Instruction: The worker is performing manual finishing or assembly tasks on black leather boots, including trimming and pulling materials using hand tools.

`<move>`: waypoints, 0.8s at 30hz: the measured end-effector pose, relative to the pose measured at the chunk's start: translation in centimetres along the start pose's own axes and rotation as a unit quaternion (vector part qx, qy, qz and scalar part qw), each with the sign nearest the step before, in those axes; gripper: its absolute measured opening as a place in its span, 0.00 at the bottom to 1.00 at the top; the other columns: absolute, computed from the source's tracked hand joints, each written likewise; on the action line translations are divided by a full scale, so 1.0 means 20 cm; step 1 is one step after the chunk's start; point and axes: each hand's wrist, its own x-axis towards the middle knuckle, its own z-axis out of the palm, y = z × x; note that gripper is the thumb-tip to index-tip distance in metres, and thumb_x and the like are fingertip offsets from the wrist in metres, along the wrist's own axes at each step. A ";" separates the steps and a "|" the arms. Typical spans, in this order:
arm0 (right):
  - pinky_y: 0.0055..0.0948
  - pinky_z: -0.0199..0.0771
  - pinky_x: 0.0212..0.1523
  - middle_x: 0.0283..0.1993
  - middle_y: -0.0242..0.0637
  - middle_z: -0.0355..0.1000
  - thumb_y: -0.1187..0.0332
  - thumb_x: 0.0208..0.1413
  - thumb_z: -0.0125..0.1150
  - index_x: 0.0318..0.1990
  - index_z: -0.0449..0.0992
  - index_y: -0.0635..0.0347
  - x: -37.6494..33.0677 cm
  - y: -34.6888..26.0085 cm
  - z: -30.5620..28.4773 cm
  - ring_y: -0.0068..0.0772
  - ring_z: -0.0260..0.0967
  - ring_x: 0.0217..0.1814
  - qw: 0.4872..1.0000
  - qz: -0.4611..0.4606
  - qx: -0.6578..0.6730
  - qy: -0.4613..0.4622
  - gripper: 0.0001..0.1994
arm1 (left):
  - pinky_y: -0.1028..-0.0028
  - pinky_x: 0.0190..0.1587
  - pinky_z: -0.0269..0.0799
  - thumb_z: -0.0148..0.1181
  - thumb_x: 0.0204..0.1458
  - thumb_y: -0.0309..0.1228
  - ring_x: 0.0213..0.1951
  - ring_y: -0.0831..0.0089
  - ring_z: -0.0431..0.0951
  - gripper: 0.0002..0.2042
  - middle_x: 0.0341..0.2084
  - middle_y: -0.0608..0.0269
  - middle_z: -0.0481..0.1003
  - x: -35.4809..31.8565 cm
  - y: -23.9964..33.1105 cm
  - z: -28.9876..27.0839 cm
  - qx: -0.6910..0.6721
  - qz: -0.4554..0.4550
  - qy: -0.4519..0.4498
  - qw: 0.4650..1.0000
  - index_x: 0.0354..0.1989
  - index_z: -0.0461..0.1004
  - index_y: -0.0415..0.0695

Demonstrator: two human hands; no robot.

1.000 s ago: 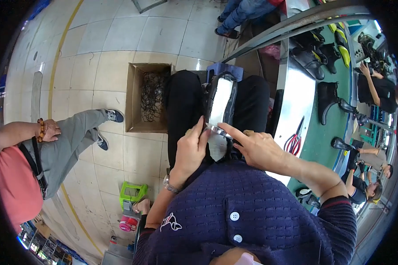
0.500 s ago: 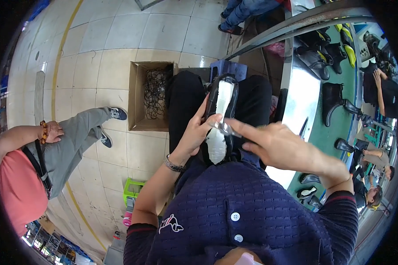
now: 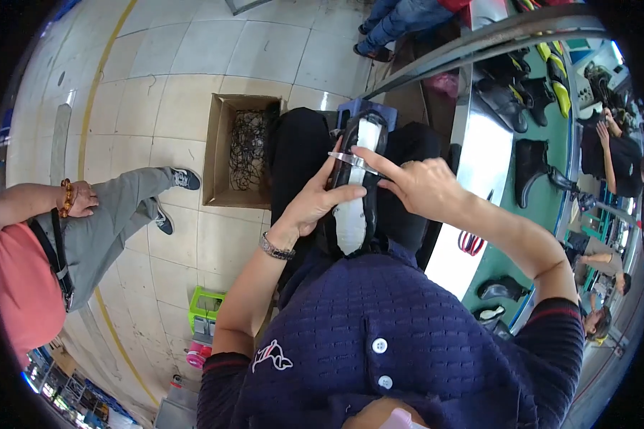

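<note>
A black shoe (image 3: 350,223) lies bottom up between my thighs, a white layer filling the middle of its underside. My left hand (image 3: 315,204) grips it from the left side, thumb lying across the white layer. In my right hand (image 3: 418,182) is a hand tool with a flat silver blade (image 3: 352,161). That blade lies crosswise over the shoe's underside, its tip past the left edge, and my right index finger presses along it. The tool's handle is hidden in my fist, and the shoe's upper is mostly out of sight below.
A cardboard box (image 3: 209,175) of dark stringy scraps stands left of my legs. At right runs a metal-edged bench (image 3: 447,261) beside a green belt (image 3: 529,236) carrying black boots (image 3: 529,168). A metal rail (image 3: 472,48) crosses above. A person (image 3: 114,207) is at left.
My right hand and the blade have shifted up the shoe, away from my body. The blade lies flatter across it now. My left hand keeps hold of the shoe.
</note>
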 end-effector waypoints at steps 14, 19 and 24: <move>0.35 0.81 0.36 0.45 0.55 0.68 0.80 0.50 0.53 0.69 0.51 0.26 -0.27 -0.11 -0.03 0.47 0.75 0.40 0.996 -0.055 0.051 -0.057 0.41 | 0.64 0.68 0.49 0.45 0.62 0.51 0.69 0.67 0.51 0.37 0.71 0.63 0.45 -0.09 -0.26 -0.03 -0.264 0.088 -0.111 0.954 0.73 0.32 0.60; 0.29 0.79 0.26 0.41 0.50 0.69 0.82 0.47 0.56 0.67 0.53 0.17 -0.27 -0.25 0.12 0.38 0.74 0.34 0.993 -0.053 -0.057 0.088 0.45 | 0.65 0.68 0.50 0.47 0.63 0.47 0.69 0.68 0.52 0.36 0.71 0.63 0.46 -0.11 -0.24 0.00 -0.242 0.063 -0.079 0.965 0.73 0.33 0.58; 0.28 0.71 0.19 0.34 0.47 0.70 0.77 0.53 0.56 0.67 0.55 0.18 -0.24 -0.11 0.18 0.34 0.72 0.28 0.991 -0.082 -0.012 0.102 0.39 | 0.67 0.67 0.49 0.48 0.63 0.42 0.68 0.69 0.52 0.35 0.70 0.62 0.48 -0.10 -0.21 0.08 -0.194 0.085 -0.014 0.977 0.73 0.35 0.55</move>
